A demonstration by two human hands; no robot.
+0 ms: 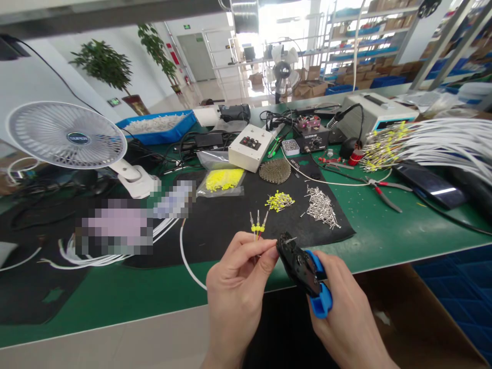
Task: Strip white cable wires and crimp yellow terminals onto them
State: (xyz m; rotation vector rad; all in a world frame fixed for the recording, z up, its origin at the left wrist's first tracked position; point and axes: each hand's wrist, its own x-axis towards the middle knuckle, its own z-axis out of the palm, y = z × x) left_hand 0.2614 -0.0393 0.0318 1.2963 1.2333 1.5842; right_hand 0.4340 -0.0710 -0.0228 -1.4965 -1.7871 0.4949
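My left hand (236,279) pinches the end of a white cable (188,259) whose thin wires carry yellow-sleeved terminals (257,225) that stick up above my fingers. My right hand (342,302) is wrapped round a black crimping tool with blue handles (305,269). The tool's black head sits just right of my left fingertips, with a small metal pin at its jaws. Both hands hover over the front edge of the green bench (384,236), above the black mat (230,220).
On the mat lie a pile of yellow terminals (280,200), a heap of metal pins (322,206) and a bag of yellow sleeves (223,180). A white desk fan (67,136) stands left. Red-handled pliers (384,192), a phone (430,184) and a bundle of white cables (442,143) lie right.
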